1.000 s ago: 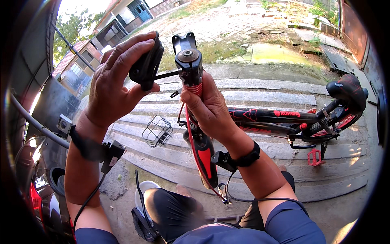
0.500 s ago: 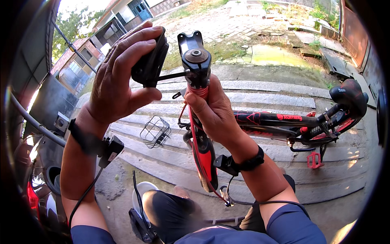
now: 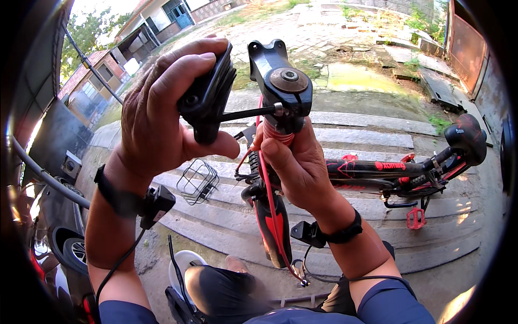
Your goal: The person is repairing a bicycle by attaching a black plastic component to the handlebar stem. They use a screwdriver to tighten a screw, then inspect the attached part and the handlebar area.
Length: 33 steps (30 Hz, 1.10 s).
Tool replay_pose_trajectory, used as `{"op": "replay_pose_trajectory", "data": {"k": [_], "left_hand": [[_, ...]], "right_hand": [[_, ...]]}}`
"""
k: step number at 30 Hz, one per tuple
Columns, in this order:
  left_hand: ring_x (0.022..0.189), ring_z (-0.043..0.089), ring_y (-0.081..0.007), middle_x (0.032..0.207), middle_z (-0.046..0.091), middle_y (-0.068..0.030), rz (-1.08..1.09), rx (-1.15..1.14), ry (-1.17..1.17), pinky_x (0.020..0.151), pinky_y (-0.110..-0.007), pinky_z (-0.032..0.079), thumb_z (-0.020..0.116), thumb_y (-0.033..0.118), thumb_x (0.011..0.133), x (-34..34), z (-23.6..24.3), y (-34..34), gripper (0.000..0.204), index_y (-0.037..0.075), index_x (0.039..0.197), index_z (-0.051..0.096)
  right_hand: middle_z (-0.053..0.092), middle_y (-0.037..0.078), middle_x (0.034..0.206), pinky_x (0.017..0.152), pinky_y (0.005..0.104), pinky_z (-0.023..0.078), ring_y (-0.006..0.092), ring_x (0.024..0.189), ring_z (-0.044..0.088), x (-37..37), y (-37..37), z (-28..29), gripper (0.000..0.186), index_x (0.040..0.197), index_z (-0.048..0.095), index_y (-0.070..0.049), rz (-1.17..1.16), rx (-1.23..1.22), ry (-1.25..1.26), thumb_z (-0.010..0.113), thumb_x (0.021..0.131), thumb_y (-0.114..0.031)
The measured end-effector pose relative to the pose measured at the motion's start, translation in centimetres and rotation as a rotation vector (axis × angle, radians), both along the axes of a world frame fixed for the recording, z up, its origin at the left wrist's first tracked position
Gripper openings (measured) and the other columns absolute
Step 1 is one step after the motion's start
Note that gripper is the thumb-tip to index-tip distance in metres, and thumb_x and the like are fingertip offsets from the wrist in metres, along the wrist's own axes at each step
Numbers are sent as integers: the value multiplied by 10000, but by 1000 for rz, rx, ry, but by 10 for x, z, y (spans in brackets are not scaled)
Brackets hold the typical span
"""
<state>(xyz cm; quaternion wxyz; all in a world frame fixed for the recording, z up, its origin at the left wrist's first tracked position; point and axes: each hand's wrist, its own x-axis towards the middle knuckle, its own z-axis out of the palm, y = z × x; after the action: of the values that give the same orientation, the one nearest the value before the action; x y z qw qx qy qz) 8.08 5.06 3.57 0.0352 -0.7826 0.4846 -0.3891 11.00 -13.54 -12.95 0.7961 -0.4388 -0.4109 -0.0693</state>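
Observation:
My left hand (image 3: 154,116) is closed around a black folding hex-key multi-tool (image 3: 210,100). One key (image 3: 248,114) is folded out of it, and its tip meets the side of the black bicycle stem (image 3: 288,83) at the clamp bolt. Just under the stem, my right hand (image 3: 299,170) wraps round the steering column, where red rings show above my thumb. A red cable (image 3: 274,216) hangs down past this hand. The stem's front clamp has no handlebar in it.
The bicycle's black-and-red frame (image 3: 372,169) stretches right to its saddle (image 3: 465,137), with a red pedal (image 3: 416,217) below. A wire basket (image 3: 198,183) lies on the stone slabs. By my knee is a white bucket (image 3: 177,270). A dark car (image 3: 59,237) stands at the left.
The stem, both hands and the multi-tool sit slightly lower and farther right in view, and the stem looks larger. The key's tip is still at the stem's side; both grips look unchanged.

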Motion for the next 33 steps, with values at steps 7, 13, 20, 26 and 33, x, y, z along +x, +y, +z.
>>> {"op": "replay_pose_trajectory", "data": {"k": [7,13,20,26,33], "left_hand": [[991,718,-289,1189,683,-168,22,-357,243,847,-356,558,800,619,711,-14,-40,-4,935,-12,1323,482],[916,691,-155,1026,708,-87,151,-790,598,815,-291,539,708,676,813,-49,-55,-30,861,-18,1282,508],[832,715,-182,926,709,-127,398,-974,913,724,-292,570,453,684,975,-91,-37,-55,804,-45,1316,477],[819,729,-229,941,694,-136,313,-1185,1177,624,-319,596,515,570,1006,-122,-13,-87,692,-3,1384,426],[1015,691,-190,1164,660,-140,224,-1080,930,878,-350,584,864,-10,754,-133,-38,-86,1150,80,1608,99]], "right_hand": [[580,37,1033,860,297,451,99,930,526,-3,2,1,243,1226,481,-94,-21,12,6,585,1038,-208],[562,37,1027,855,295,463,97,930,531,4,1,2,226,1227,477,-83,-81,-21,-88,568,1042,-177],[560,19,980,829,284,468,96,897,535,3,6,1,201,1189,490,-76,18,58,-54,570,1050,-198],[555,-20,957,741,213,418,36,823,471,1,3,2,208,1189,506,-90,35,86,-20,592,1045,-214],[521,-28,944,791,254,427,65,851,461,-6,1,5,307,1277,530,-71,115,113,70,636,1011,-184]]}}
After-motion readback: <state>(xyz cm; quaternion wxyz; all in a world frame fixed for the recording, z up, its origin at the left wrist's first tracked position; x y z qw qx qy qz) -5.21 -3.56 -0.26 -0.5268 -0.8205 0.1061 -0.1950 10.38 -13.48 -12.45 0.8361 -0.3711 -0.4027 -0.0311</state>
